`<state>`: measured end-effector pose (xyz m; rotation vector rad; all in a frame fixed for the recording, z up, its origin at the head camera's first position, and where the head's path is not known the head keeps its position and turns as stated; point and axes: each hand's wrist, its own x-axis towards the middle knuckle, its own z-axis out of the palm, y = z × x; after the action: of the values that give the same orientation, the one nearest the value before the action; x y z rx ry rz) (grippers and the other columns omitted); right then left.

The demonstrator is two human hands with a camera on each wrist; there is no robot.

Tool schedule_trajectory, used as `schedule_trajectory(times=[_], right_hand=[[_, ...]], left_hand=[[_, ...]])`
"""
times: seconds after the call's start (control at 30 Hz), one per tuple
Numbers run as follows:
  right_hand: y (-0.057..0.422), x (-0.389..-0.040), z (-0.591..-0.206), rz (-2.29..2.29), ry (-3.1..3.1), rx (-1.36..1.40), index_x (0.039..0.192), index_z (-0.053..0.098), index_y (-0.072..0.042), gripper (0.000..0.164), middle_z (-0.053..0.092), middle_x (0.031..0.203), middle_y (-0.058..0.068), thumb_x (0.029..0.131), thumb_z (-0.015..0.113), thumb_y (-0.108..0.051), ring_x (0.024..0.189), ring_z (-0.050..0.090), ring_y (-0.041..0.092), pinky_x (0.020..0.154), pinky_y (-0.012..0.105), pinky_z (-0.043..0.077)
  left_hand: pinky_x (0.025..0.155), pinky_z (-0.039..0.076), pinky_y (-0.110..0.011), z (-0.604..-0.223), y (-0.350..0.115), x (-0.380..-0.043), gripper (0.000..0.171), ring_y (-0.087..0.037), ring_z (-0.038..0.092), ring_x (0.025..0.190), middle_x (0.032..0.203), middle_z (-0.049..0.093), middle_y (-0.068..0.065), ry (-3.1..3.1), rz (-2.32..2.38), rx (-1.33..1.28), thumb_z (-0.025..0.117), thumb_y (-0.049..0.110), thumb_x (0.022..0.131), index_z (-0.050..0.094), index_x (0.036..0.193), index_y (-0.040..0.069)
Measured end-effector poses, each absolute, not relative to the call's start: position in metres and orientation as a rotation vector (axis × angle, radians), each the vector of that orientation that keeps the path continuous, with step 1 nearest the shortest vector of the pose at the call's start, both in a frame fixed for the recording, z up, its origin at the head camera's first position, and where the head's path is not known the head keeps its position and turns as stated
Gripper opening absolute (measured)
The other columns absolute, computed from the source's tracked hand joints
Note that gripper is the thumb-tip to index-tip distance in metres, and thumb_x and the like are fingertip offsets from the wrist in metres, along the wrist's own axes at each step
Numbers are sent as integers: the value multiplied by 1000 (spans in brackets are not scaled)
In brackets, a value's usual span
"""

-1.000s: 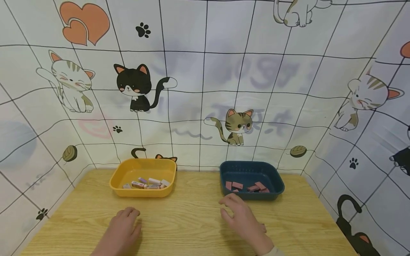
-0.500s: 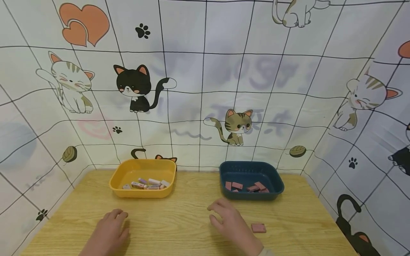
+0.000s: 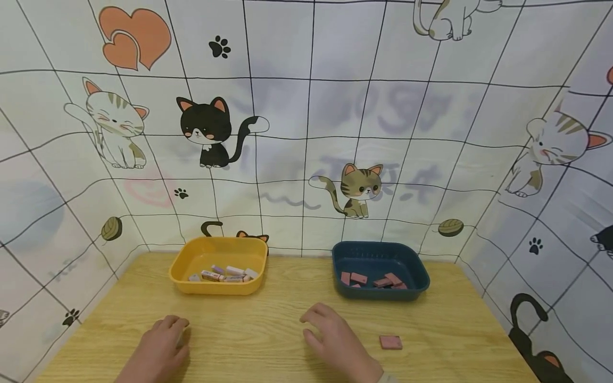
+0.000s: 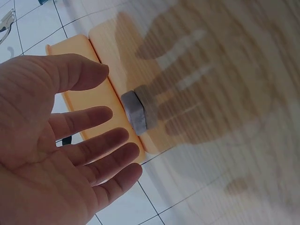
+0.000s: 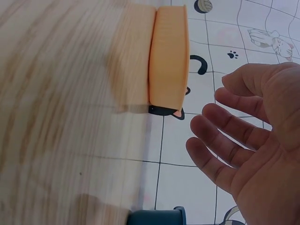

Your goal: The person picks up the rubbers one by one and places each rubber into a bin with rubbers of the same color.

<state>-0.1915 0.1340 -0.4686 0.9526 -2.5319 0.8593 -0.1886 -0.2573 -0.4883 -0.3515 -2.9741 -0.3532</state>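
Observation:
My left hand [image 3: 160,344] hovers low over the table in front of the yellow bin, its fingers loosely bent and holding nothing. In the left wrist view a small grey-white block [image 4: 135,112] stands on the tabletop ahead of the fingertips; the hand mostly hides it in the head view. My right hand [image 3: 337,340] is over the table in front of the dark blue bin, fingers apart and relaxed, with nothing in its grasp. A pink rectangular block [image 3: 390,342] lies on the table to the right of that hand.
The yellow bin [image 3: 217,288] at the back left contains several whitish and purple pieces [image 3: 234,271]. At the back right, the dark blue bin [image 3: 383,293] has several pink blocks [image 3: 358,278] in it. Cat-printed cloth [image 3: 287,133] encloses the wooden table [image 3: 268,340] behind and at the sides.
Both hands have shifted left and slightly down. The right hand has moved away from the blue bin, uncovering the pink block on the table.

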Motion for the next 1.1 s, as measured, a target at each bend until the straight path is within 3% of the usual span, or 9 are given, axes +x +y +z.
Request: schedule_trajectory(times=[0.47,0.73,0.87,1.1], right_hand=[[124,-192,-473,852,-2536,982,107,73,-7,15,64,104,-3,92,71,-5,94,62,8,82,30,57],[116,-190,-478,927,-2594,1004,108,74,-8,15,63,104,-3,94,68,-6,95,60,5,83,27,56],[113,-190,-480,910,-2586,1010,107,74,-9,15,63,105,-4,94,68,-6,96,60,5,83,27,56],[111,-191,-485,865,-2597,1033,106,74,-9,15,64,103,-4,94,68,-6,93,59,3,80,23,54]], left_hand=[[75,56,-49,-493,-264,-192,36,-29,65,93,103,66,-9,-2946,-340,-393,85,6,77,69,108,2],[68,54,-43,-501,-267,-190,31,-22,60,79,91,61,-5,-2822,-314,-439,77,-6,74,69,102,4],[67,52,-40,-501,-268,-191,32,-18,57,77,90,59,-4,-2836,-308,-441,81,-3,74,69,103,5],[72,51,-41,-490,-260,-192,30,-14,52,80,94,57,-3,-2983,-373,-360,79,15,87,68,112,3]])
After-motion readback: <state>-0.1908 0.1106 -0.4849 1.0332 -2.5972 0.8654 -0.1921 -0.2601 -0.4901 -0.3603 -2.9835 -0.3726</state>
